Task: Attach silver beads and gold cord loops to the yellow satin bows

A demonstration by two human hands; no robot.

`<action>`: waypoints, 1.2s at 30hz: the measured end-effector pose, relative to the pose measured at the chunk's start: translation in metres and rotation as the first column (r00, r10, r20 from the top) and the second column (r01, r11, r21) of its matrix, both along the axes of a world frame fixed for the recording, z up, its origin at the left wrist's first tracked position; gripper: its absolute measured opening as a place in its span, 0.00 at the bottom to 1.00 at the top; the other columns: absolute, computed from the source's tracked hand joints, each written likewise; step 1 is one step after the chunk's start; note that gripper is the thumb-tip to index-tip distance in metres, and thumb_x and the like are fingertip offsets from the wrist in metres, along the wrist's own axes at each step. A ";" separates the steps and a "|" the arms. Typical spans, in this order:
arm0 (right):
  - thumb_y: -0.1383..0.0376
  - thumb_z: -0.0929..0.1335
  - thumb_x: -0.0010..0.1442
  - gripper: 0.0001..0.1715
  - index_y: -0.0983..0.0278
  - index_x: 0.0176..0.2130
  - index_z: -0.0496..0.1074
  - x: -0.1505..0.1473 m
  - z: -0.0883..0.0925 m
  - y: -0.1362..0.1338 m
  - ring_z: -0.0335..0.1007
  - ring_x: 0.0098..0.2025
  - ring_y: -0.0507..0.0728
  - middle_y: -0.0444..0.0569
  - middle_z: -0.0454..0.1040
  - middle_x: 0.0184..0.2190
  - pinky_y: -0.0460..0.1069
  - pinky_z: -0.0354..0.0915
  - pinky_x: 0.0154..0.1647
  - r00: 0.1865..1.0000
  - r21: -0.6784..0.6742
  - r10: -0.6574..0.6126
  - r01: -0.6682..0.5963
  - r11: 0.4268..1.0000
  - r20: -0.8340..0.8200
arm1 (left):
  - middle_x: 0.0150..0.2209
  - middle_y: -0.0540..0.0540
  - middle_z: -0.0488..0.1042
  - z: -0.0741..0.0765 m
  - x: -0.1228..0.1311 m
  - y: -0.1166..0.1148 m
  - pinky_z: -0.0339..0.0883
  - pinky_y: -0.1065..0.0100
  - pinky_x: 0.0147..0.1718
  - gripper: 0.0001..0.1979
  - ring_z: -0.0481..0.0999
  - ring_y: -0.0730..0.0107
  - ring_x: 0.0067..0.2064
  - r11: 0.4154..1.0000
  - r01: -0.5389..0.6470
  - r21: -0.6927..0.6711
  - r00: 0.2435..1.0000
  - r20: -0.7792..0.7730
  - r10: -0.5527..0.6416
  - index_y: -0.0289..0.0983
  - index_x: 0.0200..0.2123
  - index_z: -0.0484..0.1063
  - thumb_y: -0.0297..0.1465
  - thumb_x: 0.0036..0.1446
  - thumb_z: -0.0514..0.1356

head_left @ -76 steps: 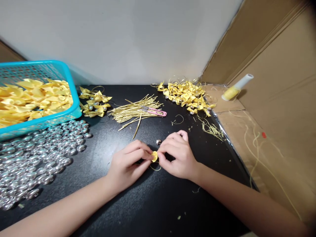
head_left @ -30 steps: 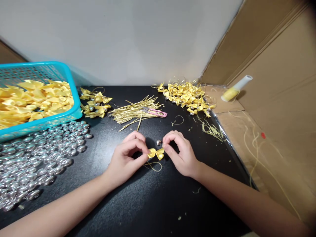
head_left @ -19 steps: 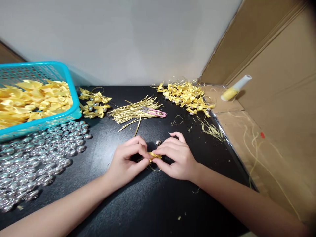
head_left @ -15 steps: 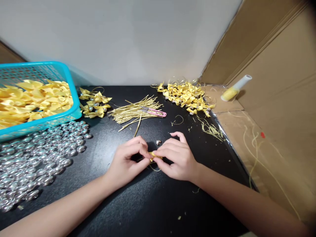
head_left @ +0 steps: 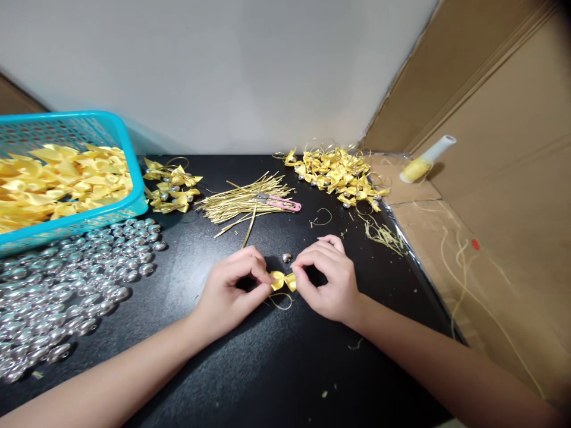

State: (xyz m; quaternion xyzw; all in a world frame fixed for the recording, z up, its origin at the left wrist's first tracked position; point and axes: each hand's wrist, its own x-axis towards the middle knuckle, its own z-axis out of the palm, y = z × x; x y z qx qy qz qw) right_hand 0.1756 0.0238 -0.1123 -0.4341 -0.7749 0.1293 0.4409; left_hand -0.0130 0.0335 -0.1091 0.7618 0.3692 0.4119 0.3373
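Tabletop (head_left: pixel 223 374) beneath bow (head_left: pixel 279 280), wall (head_left: pixel 267 71) seemingly grey

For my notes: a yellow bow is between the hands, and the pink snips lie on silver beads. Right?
No: the head view shows the pink snips lying on gold strips. The yellow bow is between the left hand and right hand.

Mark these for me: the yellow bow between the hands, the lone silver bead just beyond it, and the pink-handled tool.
Yellow bow (head_left: pixel 278 280): head view, on its left loop.
Lone silver bead (head_left: pixel 286 258): head view, middle of its body.
Pink-handled tool (head_left: pixel 281 203): head view, on the handle.
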 end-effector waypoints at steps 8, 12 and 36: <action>0.70 0.69 0.57 0.04 0.60 0.33 0.72 -0.002 -0.002 -0.002 0.74 0.33 0.52 0.39 0.80 0.30 0.57 0.54 0.51 0.983 0.115 0.119 -0.136 0.984 0.141 | 0.24 0.50 0.71 -0.001 -0.001 -0.002 0.66 0.71 0.27 0.08 0.71 0.73 0.27 1.000 0.010 -0.013 1.000 -0.008 -0.010 0.36 0.22 0.71 0.22 0.52 0.61; 0.70 0.66 0.59 0.07 0.61 0.30 0.70 -0.002 -0.001 -0.002 0.74 0.31 0.51 0.39 0.79 0.27 0.56 0.54 0.51 0.987 0.102 0.084 -0.099 0.990 0.136 | 0.22 0.50 0.73 0.000 0.000 -0.004 0.67 0.73 0.25 0.07 0.72 0.74 0.24 0.994 0.037 -0.101 0.999 0.002 -0.037 0.36 0.24 0.71 0.23 0.53 0.61; 0.61 0.68 0.60 0.09 0.61 0.41 0.71 0.015 0.012 0.067 0.69 0.45 0.61 0.50 0.76 0.41 0.57 0.58 0.46 0.957 -0.108 -0.058 0.092 0.990 0.283 | 0.25 0.48 0.79 -0.004 0.005 0.002 0.71 0.73 0.25 0.06 0.77 0.73 0.25 0.752 0.101 -0.651 0.933 0.324 0.155 0.36 0.30 0.76 0.29 0.45 0.68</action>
